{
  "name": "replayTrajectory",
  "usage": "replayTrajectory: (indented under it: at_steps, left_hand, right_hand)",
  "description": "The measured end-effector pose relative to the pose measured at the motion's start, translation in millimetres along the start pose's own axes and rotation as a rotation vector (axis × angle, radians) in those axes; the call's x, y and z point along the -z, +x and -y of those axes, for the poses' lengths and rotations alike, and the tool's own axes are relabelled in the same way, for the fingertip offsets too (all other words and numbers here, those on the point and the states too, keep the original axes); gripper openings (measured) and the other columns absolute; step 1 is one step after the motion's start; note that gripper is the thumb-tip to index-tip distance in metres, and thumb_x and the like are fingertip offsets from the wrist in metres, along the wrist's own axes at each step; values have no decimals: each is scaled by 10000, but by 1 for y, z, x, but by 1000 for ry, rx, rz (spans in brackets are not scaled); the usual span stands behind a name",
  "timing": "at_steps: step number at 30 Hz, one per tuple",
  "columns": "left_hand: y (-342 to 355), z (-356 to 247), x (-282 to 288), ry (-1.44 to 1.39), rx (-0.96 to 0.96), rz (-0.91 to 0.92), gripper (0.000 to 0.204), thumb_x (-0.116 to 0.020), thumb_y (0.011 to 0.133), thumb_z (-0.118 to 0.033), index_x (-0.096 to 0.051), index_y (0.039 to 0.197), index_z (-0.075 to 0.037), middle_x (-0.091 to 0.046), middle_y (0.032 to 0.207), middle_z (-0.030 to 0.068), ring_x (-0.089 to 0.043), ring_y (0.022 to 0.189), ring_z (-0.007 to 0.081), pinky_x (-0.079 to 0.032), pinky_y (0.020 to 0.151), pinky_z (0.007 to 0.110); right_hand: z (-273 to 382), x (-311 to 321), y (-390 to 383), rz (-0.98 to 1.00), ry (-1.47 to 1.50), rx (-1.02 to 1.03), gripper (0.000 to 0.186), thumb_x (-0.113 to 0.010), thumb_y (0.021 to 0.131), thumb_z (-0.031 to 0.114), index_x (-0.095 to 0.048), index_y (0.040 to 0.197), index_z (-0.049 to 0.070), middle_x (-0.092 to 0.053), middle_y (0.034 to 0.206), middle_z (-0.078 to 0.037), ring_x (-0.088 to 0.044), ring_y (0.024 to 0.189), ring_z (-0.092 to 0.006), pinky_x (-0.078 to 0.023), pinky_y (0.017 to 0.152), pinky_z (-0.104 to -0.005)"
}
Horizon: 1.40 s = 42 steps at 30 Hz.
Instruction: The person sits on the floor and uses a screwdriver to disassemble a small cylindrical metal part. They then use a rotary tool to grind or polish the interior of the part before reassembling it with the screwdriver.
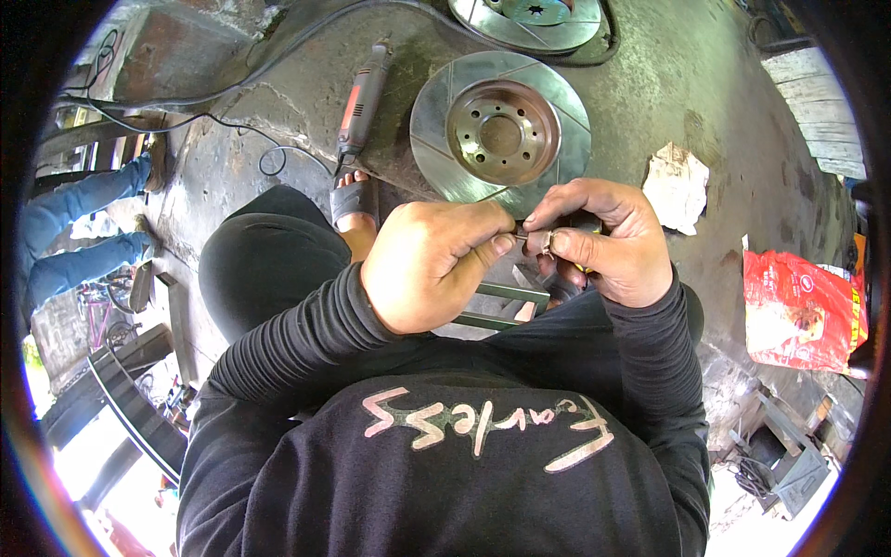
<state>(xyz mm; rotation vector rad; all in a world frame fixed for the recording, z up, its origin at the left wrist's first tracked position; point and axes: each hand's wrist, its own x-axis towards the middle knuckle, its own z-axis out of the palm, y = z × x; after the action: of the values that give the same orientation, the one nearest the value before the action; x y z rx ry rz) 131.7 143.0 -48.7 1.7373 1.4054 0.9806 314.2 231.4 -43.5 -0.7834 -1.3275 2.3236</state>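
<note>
My left hand is closed, its thumb and forefinger pinching a thin metal pin. Facing it, my right hand grips a small metallic piece between thumb and fingers. The two pieces meet or nearly meet; what kind they are is too small to tell. Something dark with yellow shows partly behind my right fingers, mostly hidden. Just beyond both hands, a slotted brake disc lies flat, its raised hub upward. A grey power tool with a red label lies left of the disc.
Another brake disc lies at the far edge beside a thick black hose. A thin cable runs left. Torn cardboard and a red bag lie right. A green metal frame is below my hands. Someone's jeans-clad legs are left.
</note>
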Motion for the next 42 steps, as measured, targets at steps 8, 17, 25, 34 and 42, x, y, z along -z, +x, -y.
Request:
replayTrajectory:
  at_steps: [8, 17, 25, 34, 42]
  left_hand:
    - [1, -1, 3, -17, 8, 9, 50, -566, 794, -69, -546, 791, -23, -540, 643, 148, -564, 586, 334, -430, 514, 373]
    - [6, -7, 15, 20, -90, 101, 36, -576, 766, -49, -553, 773, -22, -570, 663, 127, -583, 592, 311, -455, 523, 364]
    - [3, -6, 14, 44, -143, 79, 53, -590, 743, -51, -550, 770, -30, -560, 617, 116, -583, 566, 297, -456, 502, 361]
    - [1, -9, 21, 108, -151, 54, 59, -596, 723, -42, -547, 756, -35, -554, 616, 96, -576, 558, 287, -445, 489, 360]
    - [0, -6, 22, 128, -156, 9, 55, -589, 719, -71, -537, 729, -55, -552, 590, 86, -583, 559, 278, -447, 469, 364]
  right_hand:
    - [-2, 5, 2, 64, 5, 15, 187, -602, 807, 51, -618, 980, -20, -636, 811, -69, -579, 642, -75, -401, 456, -149]
    - [-3, 11, 5, 171, 104, -28, 292, -664, 774, 131, -601, 997, -48, -644, 825, -124, -616, 628, -129, -402, 422, -157]
    - [-8, 10, 5, 174, 95, -49, 252, -701, 736, 88, -614, 948, -17, -641, 796, -121, -614, 598, -139, -412, 417, -172]
    - [-16, 1, 4, 103, 142, 79, 191, -699, 737, 88, -633, 887, -11, -628, 799, -143, -622, 602, -169, -447, 447, -190]
    - [-22, -8, 7, 55, 225, 157, 197, -681, 751, 70, -621, 905, -37, -616, 817, -175, -633, 597, -197, -471, 453, -202]
